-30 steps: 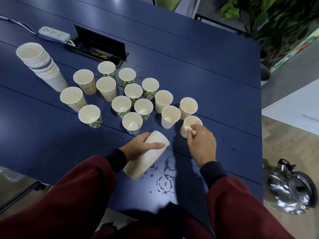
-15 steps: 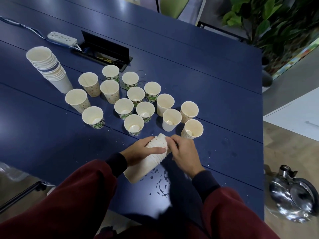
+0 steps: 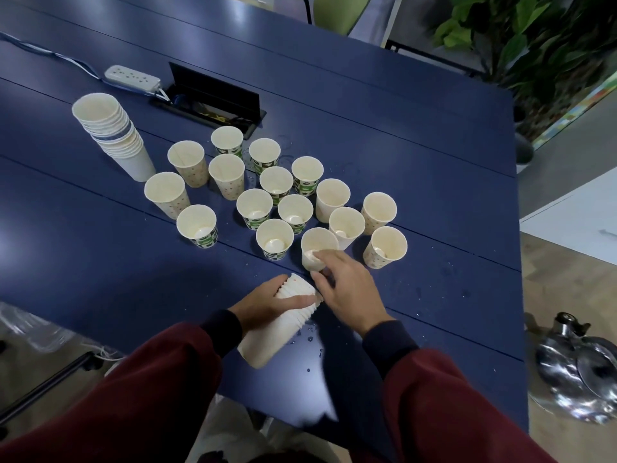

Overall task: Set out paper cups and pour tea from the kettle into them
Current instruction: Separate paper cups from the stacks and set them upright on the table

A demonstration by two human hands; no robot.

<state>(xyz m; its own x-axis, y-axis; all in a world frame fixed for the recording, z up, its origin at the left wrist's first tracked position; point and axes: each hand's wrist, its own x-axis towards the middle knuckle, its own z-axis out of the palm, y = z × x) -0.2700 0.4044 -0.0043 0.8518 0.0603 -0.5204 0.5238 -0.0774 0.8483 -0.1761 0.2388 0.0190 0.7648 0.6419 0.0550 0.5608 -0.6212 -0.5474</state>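
Sixteen paper cups (image 3: 226, 172) stand upright, mouths up, in a loose cluster on the middle of the blue desk (image 3: 400, 135), some plain, some dotted, some with a green band. The right hand (image 3: 347, 292) reaches to the front cup (image 3: 317, 238) of the cluster: its fingertips curl over the near rim and the thumb lies against the outside wall, so it is gripping that cup, which stands on the desk. The left hand (image 3: 263, 302) is wrapped around the held stack (image 3: 277, 332), a sleeve of nested white cups lying tilted, with its open end toward the cluster and its base pointing back at the person. Water drops (image 3: 309, 337) dot the desk just beside this stack. A taller stack (image 3: 113, 135) stands upright at the left of the cluster. A white power strip (image 3: 132, 78) lies at the far left, beside an open cable hatch (image 3: 213, 101). The shiny metal kettle (image 3: 581, 365) sits on the floor off the right edge of the desk, well apart from both hands.
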